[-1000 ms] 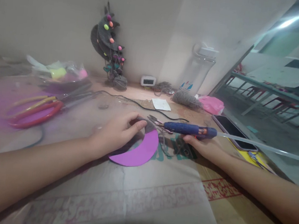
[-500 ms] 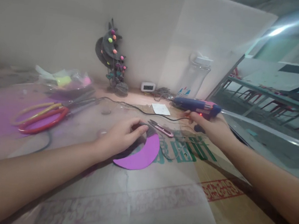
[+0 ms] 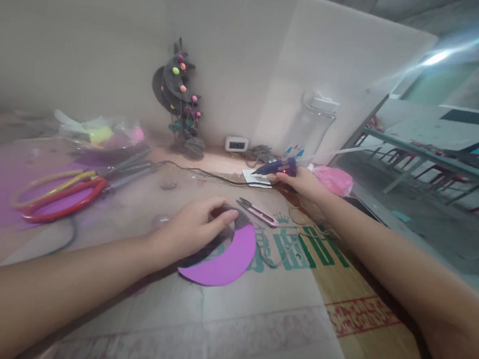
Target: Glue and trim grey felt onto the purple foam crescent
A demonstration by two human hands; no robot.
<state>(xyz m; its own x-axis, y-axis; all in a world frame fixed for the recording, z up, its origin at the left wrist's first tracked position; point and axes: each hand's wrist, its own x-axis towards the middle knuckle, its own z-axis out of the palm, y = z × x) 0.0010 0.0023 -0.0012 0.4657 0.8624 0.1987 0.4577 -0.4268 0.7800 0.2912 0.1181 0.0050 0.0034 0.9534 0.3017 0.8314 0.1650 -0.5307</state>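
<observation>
Near the middle of the table a purple crescent (image 3: 226, 261) lies flat, its upper end dark grey. My left hand (image 3: 196, 223) pinches that grey end between thumb and fingers. Farther off, my right hand (image 3: 297, 181) is wrapped round a dark blue hot glue gun (image 3: 278, 166) with a small red light lit. The gun's nozzle points left and down over a small white card (image 3: 257, 179); whether it touches the card I cannot tell. Pink-handled thread snips (image 3: 261, 212) lie between my hands.
Red-and-yellow-handled scissors (image 3: 64, 195) and a clear bag of coloured bits (image 3: 103, 131) lie at left. Behind stand a grey crescent decoration with coloured balls (image 3: 180, 93), a small digital clock (image 3: 237, 144) and a clear bottle (image 3: 309, 127). A pink bag (image 3: 333, 180) sits at right.
My right hand has moved the glue gun left and turned it, bringing its nozzle down to the white card. The left hand keeps its hold on the crescent.
</observation>
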